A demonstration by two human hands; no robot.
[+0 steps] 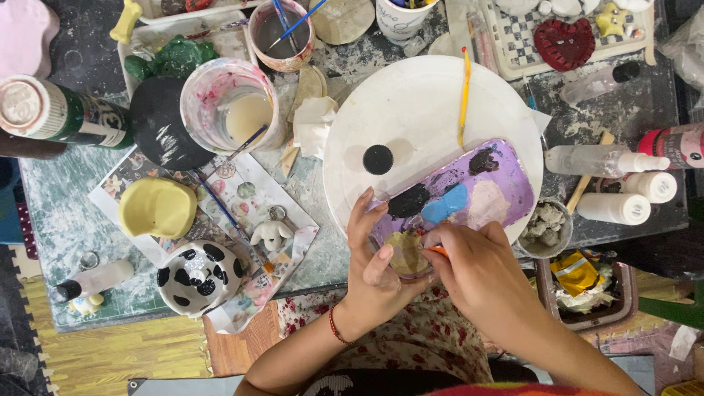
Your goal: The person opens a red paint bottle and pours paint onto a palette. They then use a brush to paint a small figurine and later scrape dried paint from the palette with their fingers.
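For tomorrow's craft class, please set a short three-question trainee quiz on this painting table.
1. True or false: the left hand holds a small round tan piece.
2. Which lies on the white round plate? A) a yellow-handled brush B) scissors C) a spoon
3. Fill in: the right hand grips a tool with an ___ handle.

Key: 1 true; 2 A; 3 orange. The purple palette lies on the plate too, just beyond both hands.
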